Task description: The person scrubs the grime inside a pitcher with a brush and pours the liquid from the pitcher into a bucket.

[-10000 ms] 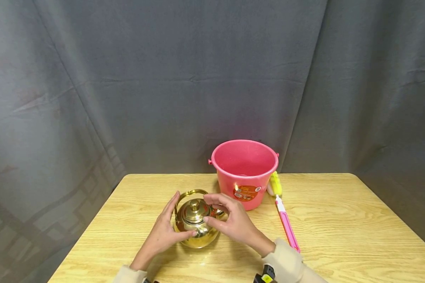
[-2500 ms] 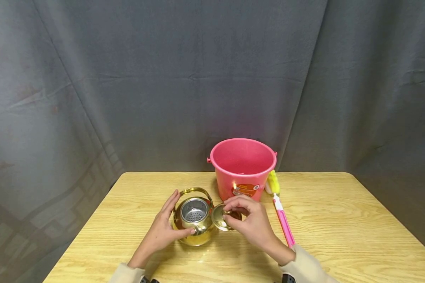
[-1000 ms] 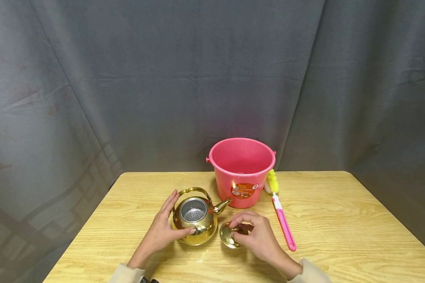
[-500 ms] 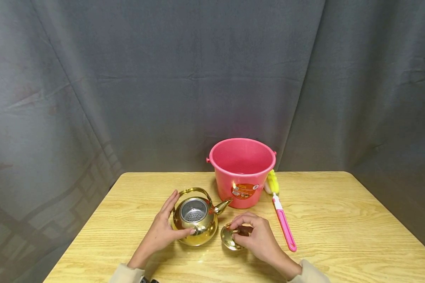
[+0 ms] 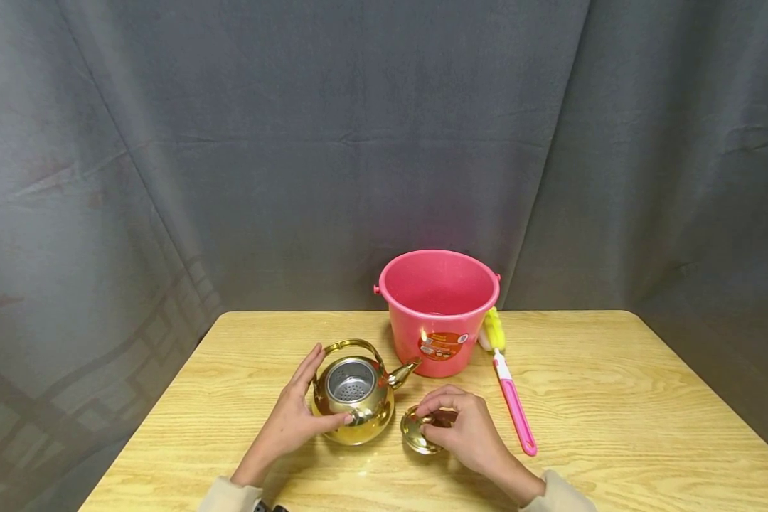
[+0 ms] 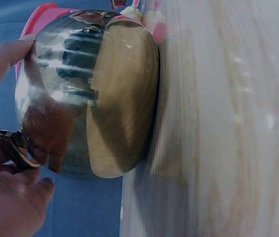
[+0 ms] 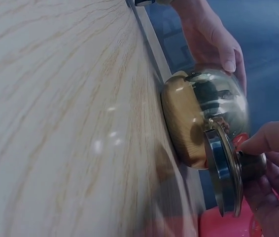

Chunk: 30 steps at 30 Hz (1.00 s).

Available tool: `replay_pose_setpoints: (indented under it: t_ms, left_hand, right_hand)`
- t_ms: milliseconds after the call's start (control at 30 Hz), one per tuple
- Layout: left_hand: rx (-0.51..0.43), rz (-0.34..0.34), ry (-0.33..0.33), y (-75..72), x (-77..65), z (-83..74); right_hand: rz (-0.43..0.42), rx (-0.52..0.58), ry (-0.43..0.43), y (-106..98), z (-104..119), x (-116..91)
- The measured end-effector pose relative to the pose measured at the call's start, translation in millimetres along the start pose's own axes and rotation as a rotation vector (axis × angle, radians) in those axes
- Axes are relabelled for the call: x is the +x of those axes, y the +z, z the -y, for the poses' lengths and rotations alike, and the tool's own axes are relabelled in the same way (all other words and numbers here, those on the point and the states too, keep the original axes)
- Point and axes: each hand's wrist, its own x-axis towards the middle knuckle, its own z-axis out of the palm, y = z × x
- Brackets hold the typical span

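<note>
A gold teapot [image 5: 370,425] stands on the table, its top uncovered and a perforated steel strainer [image 5: 350,389] inside the mouth. My left hand [image 5: 292,421] holds its left side. In the left wrist view the thumb touches the shiny body [image 6: 124,98] and the fingers [image 6: 28,176] lie by the handle's base. Right of the teapot, my right hand [image 5: 468,432] pinches the gold lid [image 5: 414,431] by its knob. From the right wrist, the lid [image 7: 224,173] appears edge-on and raised off the tabletop; the hand partly covers it in the head view.
Behind the teapot's spout stands a pink bucket [image 5: 411,334] with an orange label. A brush [image 5: 516,411] with a pink handle and yellow head lies to the bucket's right. The wooden table [image 5: 627,405] ends at a grey curtain [image 5: 358,178].
Ten seconds ago the lid sat on the teapot. My right hand has lifted it off and carried it right and nearer me. Over the last second it barely shifts; the left hand stays put.
</note>
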Motion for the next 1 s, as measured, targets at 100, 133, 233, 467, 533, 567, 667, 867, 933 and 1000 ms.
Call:
replay_pose_setpoints:
  t_ms: [100,133,233,467,533,567,667,867,933,1000]
  left_hand:
    - [0.002,-0.001,0.003,0.2,0.1,0.2]
    - [0.003,-0.002,0.003,0.2,0.1,0.4]
    - [0.005,-0.004,0.004,0.3,0.2,0.4]
    - [0.01,-0.001,-0.009,0.5,0.7,0.8]
    - [0.011,0.002,-0.011,0.3,0.9,0.8]
    - [0.012,0.001,-0.01,0.4,1.0,1.1]
    - [0.014,0.0,-0.009,0.4,1.2,1.1]
    - [0.009,0.001,-0.017,0.4,1.1,0.5]
    - [0.008,0.0,-0.016,0.3,1.2,0.6]
    - [0.01,0.0,-0.017,0.1,1.0,0.4]
  right_hand:
    - [0.007,-0.007,0.002,-0.2,-0.8,-0.4]
    - [0.01,-0.009,0.003,-0.3,-1.0,-0.6]
    - [0.019,-0.019,0.01,-0.5,-1.3,-1.1]
    - [0.057,-0.008,0.047,-0.8,-3.3,-1.9]
    - [0.064,-0.004,0.052,-1.1,-4.3,-1.9]
    - [0.067,-0.006,0.053,-1.3,-4.7,-1.9]
    - [0.074,-0.016,0.05,-1.9,-5.5,-1.7]
    - [0.097,-0.03,0.054,-1.7,-6.7,-1.1]
    - [0.102,-0.035,0.056,-1.3,-7.0,-0.9]
    - [0.104,-0.04,0.057,-0.8,-7.3,-0.7]
